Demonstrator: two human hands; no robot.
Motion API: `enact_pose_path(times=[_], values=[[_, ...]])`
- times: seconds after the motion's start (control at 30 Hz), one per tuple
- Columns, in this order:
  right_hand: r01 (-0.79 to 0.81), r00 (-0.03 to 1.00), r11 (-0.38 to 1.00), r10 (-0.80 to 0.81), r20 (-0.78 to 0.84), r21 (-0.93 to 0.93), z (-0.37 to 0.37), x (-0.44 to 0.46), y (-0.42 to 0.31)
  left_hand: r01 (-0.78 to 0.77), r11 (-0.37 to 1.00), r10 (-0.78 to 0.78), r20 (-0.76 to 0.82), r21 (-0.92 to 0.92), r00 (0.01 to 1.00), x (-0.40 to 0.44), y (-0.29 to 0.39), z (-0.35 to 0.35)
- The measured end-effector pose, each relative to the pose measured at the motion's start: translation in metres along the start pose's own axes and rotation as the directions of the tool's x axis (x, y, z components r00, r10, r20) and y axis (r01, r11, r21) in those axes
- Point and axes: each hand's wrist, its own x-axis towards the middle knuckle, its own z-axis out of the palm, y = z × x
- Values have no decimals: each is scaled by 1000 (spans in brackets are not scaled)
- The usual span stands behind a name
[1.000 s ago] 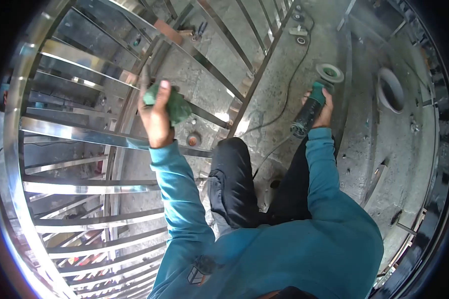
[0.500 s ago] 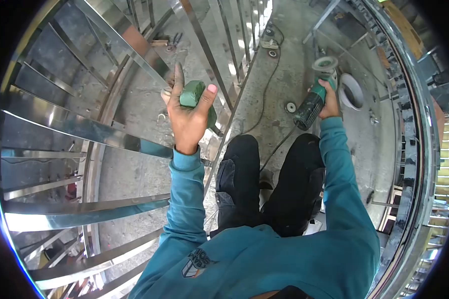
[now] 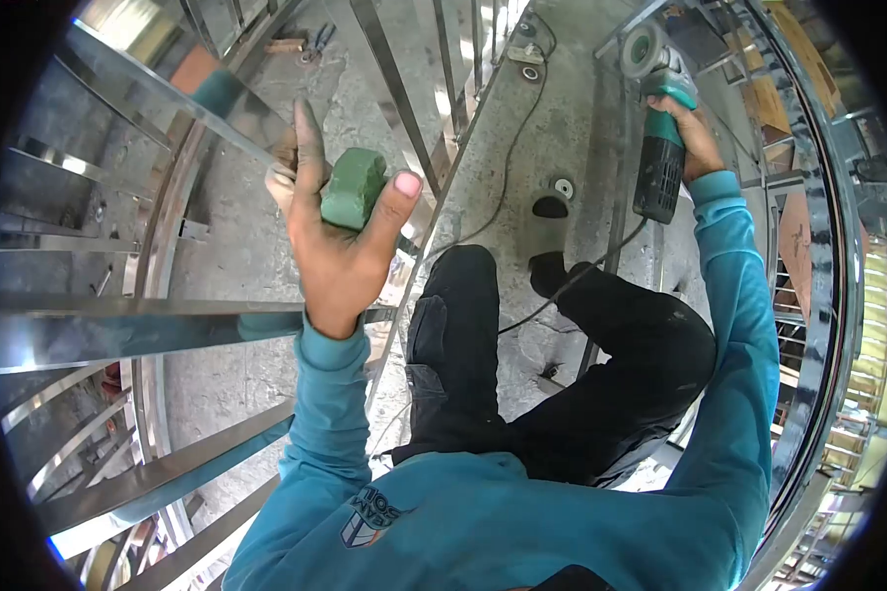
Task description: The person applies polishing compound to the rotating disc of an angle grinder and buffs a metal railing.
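Note:
A green block, which looks like a bar of polishing compound [image 3: 353, 187], rests in my left hand [image 3: 337, 264] between thumb and fingers. The index finger points up, and the other fingertips are at or near a shiny metal bar [image 3: 182, 94]; whether they touch it I cannot tell. My right hand [image 3: 698, 140] is wrapped around the green-and-black angle grinder [image 3: 662, 163], raised at the right with its pale round disc [image 3: 643, 49] at the far end. Whether the disc spins cannot be seen. From the grinder's back end, a cord [image 3: 601, 261] runs past my legs.
Polished metal bars [image 3: 148, 335] form a frame on my left. On the concrete floor [image 3: 232, 246] lie a small disc [image 3: 563, 187], pliers [image 3: 317, 42] and a power outlet box [image 3: 524, 53]. A curved metal rail [image 3: 816, 325] stands at the right.
My right hand has swung the grinder up and to the right. My right leg has shifted outward, baring a shoe. My left hand, still with the green block, appears slightly further left.

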Motion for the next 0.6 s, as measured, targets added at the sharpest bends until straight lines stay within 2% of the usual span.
enact_pose_path(times=[0.07, 0.1, 0.13, 0.2, 0.23, 0.27, 0.33, 0.37, 0.4, 0.43, 0.47, 0.53, 0.57, 0.6], values=[[-152, 965, 987, 159, 210, -52, 3, 15, 15, -101, 988, 101, 8, 113, 995, 1, -7, -1], [-201, 945, 976, 216, 244, -84, 5, 28, 31, -225, 942, 228, 15, 249, 973, 4, -16, -3], [-196, 941, 977, 213, 265, -88, 13, 40, 46, -218, 940, 227, -2, 263, 974, 7, -21, -6], [-188, 902, 975, 220, 370, -122, 29, 59, 76, -292, 864, 289, 72, 410, 955, 5, -22, -8], [-219, 904, 973, 232, 358, -76, 42, 65, 86, -76, 981, 87, -54, 176, 995, -2, -19, 1], [-234, 899, 970, 242, 365, -67, 54, 71, 95, -120, 968, 134, -48, 222, 990, -2, -23, -1], [-186, 844, 957, 272, 463, -223, 73, 84, 103, -212, 894, 260, -72, 396, 963, -3, -33, -2], [-194, 838, 957, 277, 470, -217, 82, 93, 107, -248, 810, 318, -43, 532, 947, 1, -36, -7], [-180, 784, 957, 279, 554, -227, 90, 102, 110, -277, 705, 368, -3, 652, 930, 3, -36, -14], [-165, 720, 957, 281, 634, -237, 97, 111, 115, -197, 785, 238, 6, 588, 971, 1, -30, -10], [-174, 711, 957, 286, 643, -233, 103, 121, 123, -62, 867, 120, -87, 494, 989, -4, -25, 5], [-146, 640, 961, 272, 719, -233, 114, 138, 138, 117, 849, 3, -228, 515, 974, -11, -21, 11], [-155, 627, 960, 279, 727, -234, 119, 146, 144, 140, 826, 1, -250, 546, 968, -9, -19, 13], [-78, 599, 962, 255, 759, -262, 121, 153, 149, 149, 819, -7, -251, 553, 968, -6, -20, 21]])
